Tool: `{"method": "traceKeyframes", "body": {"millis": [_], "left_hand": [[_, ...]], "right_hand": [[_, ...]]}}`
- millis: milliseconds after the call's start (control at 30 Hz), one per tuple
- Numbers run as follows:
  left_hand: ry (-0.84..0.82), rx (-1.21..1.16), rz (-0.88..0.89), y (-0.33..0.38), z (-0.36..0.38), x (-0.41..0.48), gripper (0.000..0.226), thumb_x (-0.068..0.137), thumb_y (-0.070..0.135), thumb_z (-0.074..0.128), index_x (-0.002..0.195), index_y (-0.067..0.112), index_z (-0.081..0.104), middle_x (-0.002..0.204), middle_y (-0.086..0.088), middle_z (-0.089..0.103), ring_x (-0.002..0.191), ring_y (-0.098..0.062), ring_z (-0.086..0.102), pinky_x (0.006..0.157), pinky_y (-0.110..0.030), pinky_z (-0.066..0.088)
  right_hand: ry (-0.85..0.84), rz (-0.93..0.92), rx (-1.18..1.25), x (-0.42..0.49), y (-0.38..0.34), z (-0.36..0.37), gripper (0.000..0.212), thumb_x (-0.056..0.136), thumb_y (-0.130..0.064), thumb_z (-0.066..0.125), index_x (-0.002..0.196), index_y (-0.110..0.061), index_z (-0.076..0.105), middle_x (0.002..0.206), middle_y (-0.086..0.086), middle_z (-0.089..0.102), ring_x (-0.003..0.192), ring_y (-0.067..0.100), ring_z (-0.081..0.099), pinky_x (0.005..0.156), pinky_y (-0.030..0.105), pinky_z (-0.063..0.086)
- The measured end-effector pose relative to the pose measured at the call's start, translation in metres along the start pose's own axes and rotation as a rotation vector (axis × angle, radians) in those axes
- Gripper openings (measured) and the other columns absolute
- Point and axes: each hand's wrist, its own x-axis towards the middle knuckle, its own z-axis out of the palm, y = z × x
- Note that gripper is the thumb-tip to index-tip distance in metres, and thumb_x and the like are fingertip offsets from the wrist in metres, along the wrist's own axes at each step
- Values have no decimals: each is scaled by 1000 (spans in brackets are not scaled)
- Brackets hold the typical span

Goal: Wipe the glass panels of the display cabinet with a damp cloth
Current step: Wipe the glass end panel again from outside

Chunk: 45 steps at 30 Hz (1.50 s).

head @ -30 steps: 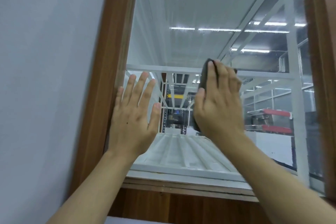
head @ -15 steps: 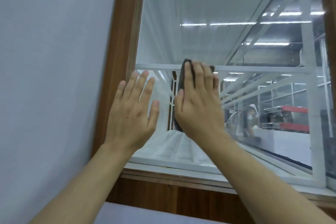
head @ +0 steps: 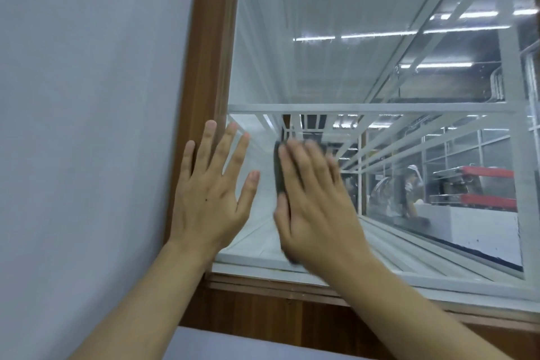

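Head view (only cam):

- L side of the cabinet front. Glass panel [head: 321,67] set in a brown wooden frame [head: 210,38], with a plain grey-blue wall [head: 87,96] to the left of it.
- Left hand [head: 210,196]: fingers straight and spread, holding nothing. It lies flat at the frame/glass edge, w/ the little and ring fingers over the wood and the rest plus thumb over glass. Can't confirm actual contact.
- Right hand [head: 315,207]: just beside the left hand, to its right, on the lower-left part of the glass. It's blurred. Fingers straight and together, pressing the cloth flat to the pane, no curl or pinch visible.
- Cloth [head: 279,169]: dark grey, mostly hidden under the right palm. A strip shows along the index-finger side, a bit above the fingertips, and a small bit below the heel of the hand.
- White shelf bar [head: 380,109] runs horizontally behind the glass, just above both hands' fingertips.
- Wooden lower rail [head: 292,310] sits under the pane, with the forearms crossing in front of it.
- Thru the glass far right: a person [head: 412,184], small and unclear, next to red trays [head: 491,172]. Ceiling light strips show up top, and droplets/streaks on the upper glass.
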Motion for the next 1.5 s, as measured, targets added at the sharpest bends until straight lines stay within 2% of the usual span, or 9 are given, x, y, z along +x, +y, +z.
{"method": "traceKeyframes", "body": {"millis": [100, 300, 500, 600, 700, 900, 1100, 1333, 1500], "left_hand": [[-2, -9, -3, 0, 0, -1, 62, 106, 47, 29, 161, 18, 30, 171, -2, 18, 159, -24, 5, 127, -53, 14], [-12, -12, 1, 0, 0, -1, 62, 107, 48, 27, 161, 18, 29, 171, -1, 17, 159, -24, 5, 127, -53, 14], [-18, -24, -3, -1, 1, -1, 62, 107, 48, 27, 162, 19, 28, 171, -1, 16, 159, -24, 3, 127, -53, 13], [-28, -16, -5, 0, 1, -1, 62, 108, 48, 25, 163, 20, 24, 172, 0, 13, 159, -22, 0, 128, -52, 11], [-33, -4, -5, -1, 0, -1, 62, 108, 49, 24, 163, 20, 24, 172, 0, 13, 159, -22, 1, 128, -51, 10], [-61, -33, 13, -6, -4, -1, 63, 107, 49, 25, 163, 20, 22, 172, 2, 11, 159, -20, 1, 129, -48, 7], [-64, -21, -31, -22, -9, -4, 64, 105, 48, 27, 163, 21, 22, 173, 4, 7, 159, -18, -1, 128, -50, 9], [-110, -32, -31, -22, -10, -5, 65, 105, 51, 23, 164, 24, 17, 173, 5, -1, 159, -17, -7, 129, -47, 4], [-107, -49, -31, -22, -10, -5, 64, 106, 50, 24, 164, 24, 17, 173, 6, -1, 159, -17, -7, 128, -47, 3]], "right_hand": [[-41, -124, -23, -33, 24, -10, 68, 98, -34, 39, 156, 1, 33, 162, 18, 33, 152, 31, 28, 122, 50, 23], [87, 199, 8, 48, 14, -5, 67, 98, -31, 30, 157, 3, 29, 159, 21, 31, 150, 35, 25, 125, 54, 21], [-39, -129, -16, -28, 18, -4, 68, 98, -33, 39, 156, 2, 33, 162, 18, 34, 152, 32, 29, 123, 51, 24], [32, 44, -14, 9, 41, -10, 68, 98, -32, 35, 155, 3, 32, 158, 20, 35, 148, 33, 30, 123, 53, 26], [128, 191, 14, 42, 15, -4, 66, 98, -29, 34, 155, 4, 32, 158, 22, 34, 148, 34, 26, 125, 53, 21], [-7, -148, 4, -33, 8, -1, 68, 95, -31, 40, 155, 2, 36, 161, 18, 36, 151, 32, 29, 124, 48, 21], [113, 154, 26, 43, 2, 0, 67, 97, -29, 36, 155, 5, 32, 158, 22, 35, 149, 35, 28, 125, 52, 20], [12, -152, 1, -20, -10, 9, 69, 96, -32, 39, 156, 2, 35, 162, 19, 35, 152, 31, 29, 126, 45, 15], [81, 89, 5, 39, -12, 7, 69, 98, -32, 34, 155, 6, 30, 158, 22, 34, 149, 36, 28, 126, 50, 17]]}}
